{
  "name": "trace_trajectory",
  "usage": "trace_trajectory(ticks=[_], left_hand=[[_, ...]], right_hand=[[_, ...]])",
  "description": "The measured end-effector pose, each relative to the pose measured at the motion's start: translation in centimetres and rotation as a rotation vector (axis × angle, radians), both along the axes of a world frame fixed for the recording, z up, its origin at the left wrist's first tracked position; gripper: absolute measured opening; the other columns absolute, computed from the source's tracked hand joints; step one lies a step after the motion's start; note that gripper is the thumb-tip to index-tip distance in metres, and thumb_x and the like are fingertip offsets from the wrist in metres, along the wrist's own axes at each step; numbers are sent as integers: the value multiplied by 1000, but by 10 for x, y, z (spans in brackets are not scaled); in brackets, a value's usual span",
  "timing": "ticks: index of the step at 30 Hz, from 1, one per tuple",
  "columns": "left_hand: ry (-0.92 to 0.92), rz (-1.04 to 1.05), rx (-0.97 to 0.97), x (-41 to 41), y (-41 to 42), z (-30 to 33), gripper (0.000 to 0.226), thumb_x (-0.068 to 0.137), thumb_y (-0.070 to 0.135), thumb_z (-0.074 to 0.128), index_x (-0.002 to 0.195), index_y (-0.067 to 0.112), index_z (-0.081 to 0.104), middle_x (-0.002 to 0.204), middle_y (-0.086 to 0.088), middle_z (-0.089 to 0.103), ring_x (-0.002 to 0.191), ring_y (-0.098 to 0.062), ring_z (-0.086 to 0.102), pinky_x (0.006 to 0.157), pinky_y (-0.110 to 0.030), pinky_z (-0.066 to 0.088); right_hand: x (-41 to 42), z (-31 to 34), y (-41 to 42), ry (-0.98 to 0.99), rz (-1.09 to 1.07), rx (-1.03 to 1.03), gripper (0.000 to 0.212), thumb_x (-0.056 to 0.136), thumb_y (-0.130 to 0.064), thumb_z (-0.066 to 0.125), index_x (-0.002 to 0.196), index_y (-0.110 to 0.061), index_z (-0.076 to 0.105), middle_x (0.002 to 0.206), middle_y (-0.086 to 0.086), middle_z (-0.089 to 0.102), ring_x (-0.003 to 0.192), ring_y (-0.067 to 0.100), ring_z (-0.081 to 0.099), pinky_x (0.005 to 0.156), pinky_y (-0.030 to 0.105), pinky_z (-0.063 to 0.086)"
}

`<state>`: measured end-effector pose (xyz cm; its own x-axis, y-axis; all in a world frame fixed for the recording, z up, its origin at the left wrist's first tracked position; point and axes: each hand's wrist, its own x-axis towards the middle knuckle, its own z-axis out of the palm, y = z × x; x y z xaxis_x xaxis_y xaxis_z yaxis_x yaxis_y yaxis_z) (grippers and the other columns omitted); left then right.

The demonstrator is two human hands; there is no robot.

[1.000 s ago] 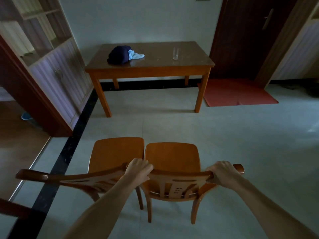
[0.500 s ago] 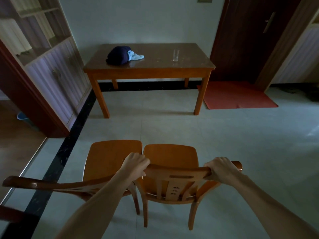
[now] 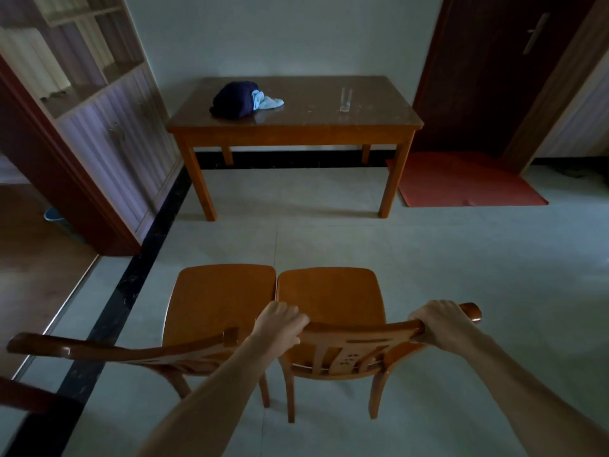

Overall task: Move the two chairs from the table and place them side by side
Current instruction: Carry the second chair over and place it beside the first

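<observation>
On the tiled floor (image 3: 428,258), head view: two chairs, left chair (image 3: 220,298) and right chair (image 3: 329,298), stand seat edges touching, well apart from the table (image 3: 296,130). Left hand (image 3: 280,324) and right hand (image 3: 441,324) both clench the right chair's top rail. Looks nearly done; only letting go left. One table, one glass (image 3: 345,99), one cloth bundle (image 3: 244,99).

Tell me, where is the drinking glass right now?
In the head view, the glass stands on the right part of the table by the far wall, apart from the dark bundle of cloth on its left.
</observation>
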<state>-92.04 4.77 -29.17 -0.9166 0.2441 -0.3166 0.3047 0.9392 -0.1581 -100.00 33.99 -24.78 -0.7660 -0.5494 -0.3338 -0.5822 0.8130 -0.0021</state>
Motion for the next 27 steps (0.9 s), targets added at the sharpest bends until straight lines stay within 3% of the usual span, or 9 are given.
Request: trace_trajectory(ticks=[5,8,11,18,27], left_hand=[[0,53,-51,2,-29,-14,35,93,34,50,121,14,45,118,-10,55,109,-25,52,95,-41,40],[-18,85,-43,11,-33,-33,31,94,34,48,118,15,47,115,-8,56,107,-24,53,94,-39,40],[-24,102,-25,16,-28,-45,28,93,34,50,115,18,50,108,-4,59,99,-20,56,89,-36,43],[0,159,-50,20,-23,-46,29,92,32,53,116,17,48,109,-5,58,100,-21,55,88,-35,43],[-6,202,134,21,-17,-26,22,90,32,56,105,15,57,101,-3,64,90,-15,60,82,-29,47]], right_hand=[[9,-20,-19,-42,53,-45,30,89,-32,57,61,-28,44,64,-10,50,59,3,44,69,20,32],[18,-38,-21,-49,85,-53,18,91,-32,53,79,-20,60,81,-1,66,71,11,57,72,22,38],[20,-48,-14,-62,83,-62,17,92,-32,53,91,-19,63,88,2,69,77,15,61,76,23,42],[20,-55,-14,-37,85,-90,16,90,-32,56,83,-20,63,79,-1,67,63,8,49,73,21,42],[27,-46,-19,-53,49,-102,18,89,-25,57,71,-25,54,64,-9,50,59,6,46,73,22,44]])
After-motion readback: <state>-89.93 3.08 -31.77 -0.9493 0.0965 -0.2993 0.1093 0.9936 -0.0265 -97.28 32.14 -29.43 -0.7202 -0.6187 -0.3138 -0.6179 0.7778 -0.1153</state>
